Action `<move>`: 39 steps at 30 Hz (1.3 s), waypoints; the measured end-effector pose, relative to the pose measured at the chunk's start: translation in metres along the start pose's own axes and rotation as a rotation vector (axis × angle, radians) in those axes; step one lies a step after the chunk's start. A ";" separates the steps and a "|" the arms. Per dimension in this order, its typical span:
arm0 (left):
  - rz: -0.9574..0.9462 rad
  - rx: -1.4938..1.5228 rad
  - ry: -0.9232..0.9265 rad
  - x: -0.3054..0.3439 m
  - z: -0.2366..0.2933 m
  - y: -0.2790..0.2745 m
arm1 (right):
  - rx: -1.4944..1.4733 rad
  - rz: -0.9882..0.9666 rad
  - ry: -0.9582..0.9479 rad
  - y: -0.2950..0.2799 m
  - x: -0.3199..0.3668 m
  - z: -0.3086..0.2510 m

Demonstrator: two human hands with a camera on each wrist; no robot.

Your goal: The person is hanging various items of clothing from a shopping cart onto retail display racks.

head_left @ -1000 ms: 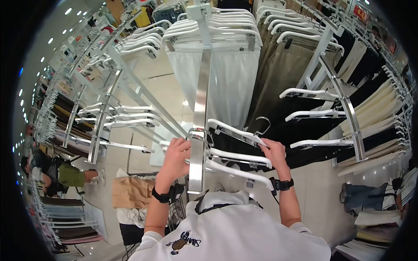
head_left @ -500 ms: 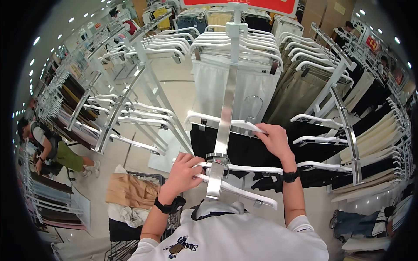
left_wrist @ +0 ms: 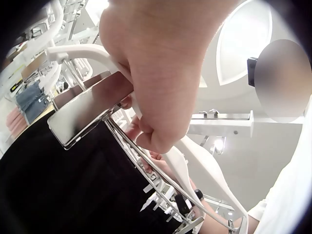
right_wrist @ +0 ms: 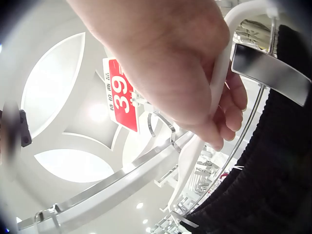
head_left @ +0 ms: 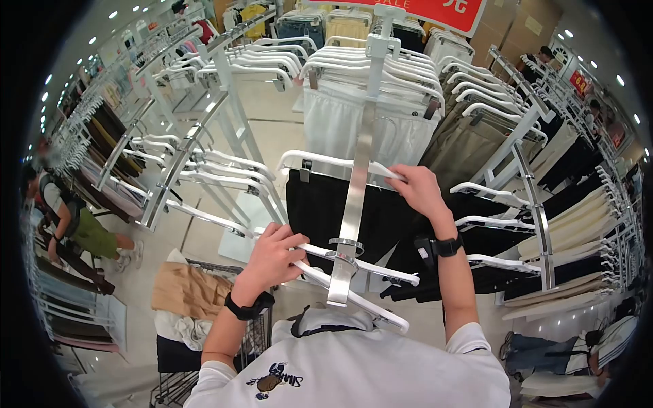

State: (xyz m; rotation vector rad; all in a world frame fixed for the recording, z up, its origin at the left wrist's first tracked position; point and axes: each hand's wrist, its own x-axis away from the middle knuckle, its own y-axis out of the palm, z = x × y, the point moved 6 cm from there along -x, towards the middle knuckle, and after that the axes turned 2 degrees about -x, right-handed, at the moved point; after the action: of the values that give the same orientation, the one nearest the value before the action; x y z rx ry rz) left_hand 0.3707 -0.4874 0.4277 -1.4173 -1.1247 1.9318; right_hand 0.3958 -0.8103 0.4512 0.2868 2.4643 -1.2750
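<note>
A white clip hanger carries a black garment, whose gathered waistband shows in the right wrist view beside a metal clip. My right hand grips this hanger at its right arm, fingers curled round the white bar. It crosses the chrome rail in the head view. Near the rail's front end, my left hand holds the left ends of two white hangers whose hooks sit at the rail. In the left wrist view, black fabric hangs from a clip beside that hand.
White trousers hang on the stand ahead, olive ones to their right. Side rails with white hangers flank me. A cart with tan clothes stands front left. A person in green shorts is at left.
My right hand has moved forward and left, bringing the hanger with the black garment from the rail's right side across it. My left hand keeps hold of hangers near the rail's end.
</note>
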 end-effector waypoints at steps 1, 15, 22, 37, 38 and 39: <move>-0.023 -0.007 0.001 0.000 0.001 0.001 | 0.018 -0.039 0.030 0.004 -0.007 0.003; 0.041 -0.006 -0.164 0.011 0.012 0.000 | -0.031 -0.077 -0.183 -0.001 -0.005 -0.013; 0.330 -0.098 -0.303 0.049 0.036 0.020 | -0.466 -0.260 0.004 -0.039 0.048 -0.055; 0.004 -0.051 -0.333 -0.006 0.054 0.045 | -0.644 0.100 0.003 -0.062 0.232 -0.076; 0.075 -0.087 -0.352 -0.002 0.060 0.043 | -0.692 0.129 0.043 -0.059 0.241 -0.079; 0.139 -0.140 -0.355 0.005 0.071 0.036 | -0.703 0.144 -0.042 -0.058 0.245 -0.088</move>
State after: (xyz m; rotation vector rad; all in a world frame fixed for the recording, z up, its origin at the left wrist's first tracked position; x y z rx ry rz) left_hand 0.3050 -0.5262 0.4031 -1.2815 -1.3738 2.3088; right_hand 0.1330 -0.7669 0.4442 0.2362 2.6115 -0.3053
